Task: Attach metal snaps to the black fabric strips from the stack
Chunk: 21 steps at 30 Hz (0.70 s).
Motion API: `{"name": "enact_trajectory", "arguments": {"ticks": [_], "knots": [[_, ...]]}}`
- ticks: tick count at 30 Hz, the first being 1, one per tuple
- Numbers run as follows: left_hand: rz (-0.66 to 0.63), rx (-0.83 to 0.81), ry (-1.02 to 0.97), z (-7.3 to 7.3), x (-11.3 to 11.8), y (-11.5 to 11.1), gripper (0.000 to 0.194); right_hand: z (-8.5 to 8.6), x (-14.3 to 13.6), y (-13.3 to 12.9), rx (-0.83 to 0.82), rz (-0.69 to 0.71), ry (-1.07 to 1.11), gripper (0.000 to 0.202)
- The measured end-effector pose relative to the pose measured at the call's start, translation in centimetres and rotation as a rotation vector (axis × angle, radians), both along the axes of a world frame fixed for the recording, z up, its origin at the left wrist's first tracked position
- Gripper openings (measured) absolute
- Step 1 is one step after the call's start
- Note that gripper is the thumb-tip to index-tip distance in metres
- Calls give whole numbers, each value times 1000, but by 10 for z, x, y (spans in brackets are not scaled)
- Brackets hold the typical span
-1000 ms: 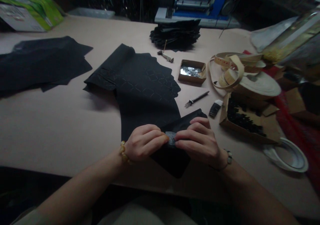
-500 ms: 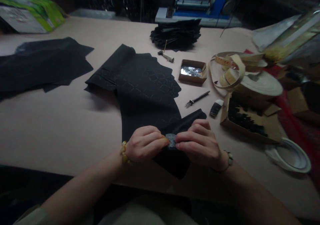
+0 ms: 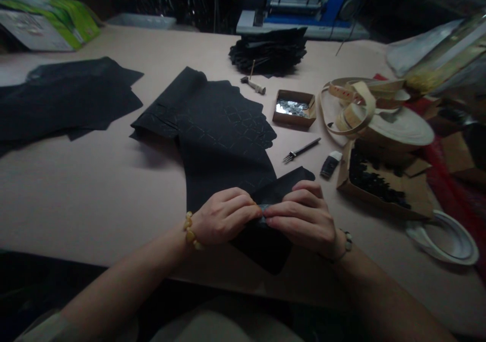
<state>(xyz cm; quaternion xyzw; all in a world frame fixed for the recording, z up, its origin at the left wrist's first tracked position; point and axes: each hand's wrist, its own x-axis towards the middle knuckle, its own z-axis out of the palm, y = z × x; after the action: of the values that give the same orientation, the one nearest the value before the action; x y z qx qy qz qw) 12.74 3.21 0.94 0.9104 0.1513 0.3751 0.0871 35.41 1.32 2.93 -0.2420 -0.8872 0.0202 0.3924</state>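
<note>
My left hand [image 3: 226, 216] and my right hand [image 3: 308, 219] are closed, fingertips nearly meeting at the near side of the table. Between them they pinch a folded black leather-like piece [image 3: 268, 253], its lower flap hanging toward me and its upper corner sticking up behind my right hand. A small grey flat piece [image 3: 262, 209] shows at the fold between the fingertips, mostly covered by them. Beyond my hands, a fanned stack of black pieces [image 3: 212, 129] with dotted diagonal line marks lies on the table.
To the right lie a pronged punch [image 3: 302, 150], a black-and-white block [image 3: 330, 165], a box of shiny metal pieces [image 3: 294, 121], a box of black parts [image 3: 383, 200], tape rolls [image 3: 446, 238] and strap coils [image 3: 402, 127]. A small hammer [image 3: 253, 85] and more black pieces [image 3: 268, 53] lie farther back.
My left fingers have slid right toward my right fingertips, and less of the grey piece shows between them. The view has shifted slightly; the table items stay put.
</note>
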Motion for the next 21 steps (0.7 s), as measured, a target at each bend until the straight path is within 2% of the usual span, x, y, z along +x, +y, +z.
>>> {"name": "enact_trajectory", "arguments": {"ticks": [7, 9, 13, 21], "knots": [[-8, 84, 12, -6, -3, 0, 17, -1, -4, 2, -75, 19, 42, 16], [-16, 73, -29, -4, -5, 0, 18, 0, -5, 2, -60, 22, 41, 15], [50, 64, -82, 2, -5, -1, 16, 2, -4, -1, -35, 11, 58, 15], [71, 154, -84, 4, -5, -6, 14, 1, -3, -3, -44, 5, 77, 16]]}}
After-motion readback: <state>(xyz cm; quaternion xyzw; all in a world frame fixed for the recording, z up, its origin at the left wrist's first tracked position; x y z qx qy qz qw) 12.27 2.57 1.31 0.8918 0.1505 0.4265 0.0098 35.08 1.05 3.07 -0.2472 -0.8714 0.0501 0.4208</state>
